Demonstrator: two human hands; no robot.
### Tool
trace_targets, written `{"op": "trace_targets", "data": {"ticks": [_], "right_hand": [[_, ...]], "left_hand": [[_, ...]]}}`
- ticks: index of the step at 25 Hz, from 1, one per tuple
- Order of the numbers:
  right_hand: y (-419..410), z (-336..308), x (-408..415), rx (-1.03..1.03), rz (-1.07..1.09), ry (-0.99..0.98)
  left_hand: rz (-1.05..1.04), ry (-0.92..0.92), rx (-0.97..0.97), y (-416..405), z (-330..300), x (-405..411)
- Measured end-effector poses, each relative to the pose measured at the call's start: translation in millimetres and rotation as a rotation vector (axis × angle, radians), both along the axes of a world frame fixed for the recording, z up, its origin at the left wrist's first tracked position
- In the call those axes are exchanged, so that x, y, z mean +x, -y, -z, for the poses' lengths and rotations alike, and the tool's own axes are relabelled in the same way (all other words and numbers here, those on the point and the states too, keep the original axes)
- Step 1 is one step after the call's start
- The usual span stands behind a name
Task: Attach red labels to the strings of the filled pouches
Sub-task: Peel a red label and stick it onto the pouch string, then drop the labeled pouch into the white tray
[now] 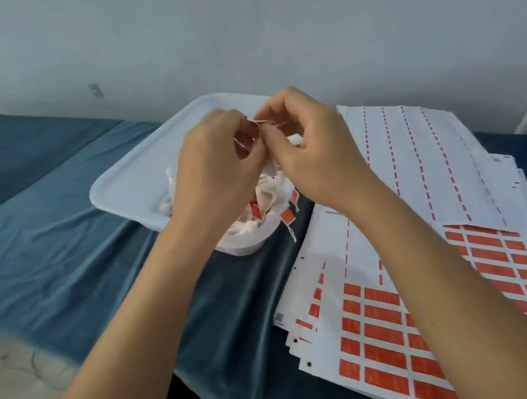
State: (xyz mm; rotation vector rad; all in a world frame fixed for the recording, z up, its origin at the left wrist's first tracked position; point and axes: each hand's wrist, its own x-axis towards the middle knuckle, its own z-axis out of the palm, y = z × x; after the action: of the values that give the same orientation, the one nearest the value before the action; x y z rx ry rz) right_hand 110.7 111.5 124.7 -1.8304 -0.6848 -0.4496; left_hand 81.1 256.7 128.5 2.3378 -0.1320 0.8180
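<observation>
Label sheets [426, 279]: stacked at the table's right edge, long axis running near to far, partly covered by the right forearm.
Pouches [257, 213]: heaped at the tray's [130, 180] near corner, largely hidden behind the wrists.
Left hand [216, 162]: fingers curled, pinching a red label [257, 121] above the tray.
Right hand [309, 149]: fingertips pinched on the same label; the string is perhaps between them, hard to make out.

Plain pale wall [237, 23] behind; blue velvet-like cloth [46, 222] over table; light floor [13, 371] lower left.
</observation>
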Motion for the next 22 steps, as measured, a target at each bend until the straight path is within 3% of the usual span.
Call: {"op": "trace_targets", "data": {"ticks": [4, 8, 13, 17, 22], "right_hand": [[-16.9, 29.9, 18.4, -0.106, 0.007, -0.205], [-12.3, 36.1, 21.6, -0.110, 0.013, -0.235], [-3.2, 29.5, 20.2, -0.180, 0.106, -0.126], [10.9, 24.2, 10.8, -0.140, 0.153, -0.041], [58.6, 22.9, -15.2, -0.159, 0.286, 0.059]], "left_hand": [[-0.051, -0.179, 0.145, -12.7, 29.8, 23.1], [-0.036, -0.156, 0.133, -11.5, 42.2, 26.6], [-0.078, -0.106, 0.061, -3.5, 38.1, 22.1], [-0.091, 0.065, 0.066, 14.5, 28.5, 12.3], [0.092, 0.182, 0.171, 65.8, 27.9, 0.3]]}}
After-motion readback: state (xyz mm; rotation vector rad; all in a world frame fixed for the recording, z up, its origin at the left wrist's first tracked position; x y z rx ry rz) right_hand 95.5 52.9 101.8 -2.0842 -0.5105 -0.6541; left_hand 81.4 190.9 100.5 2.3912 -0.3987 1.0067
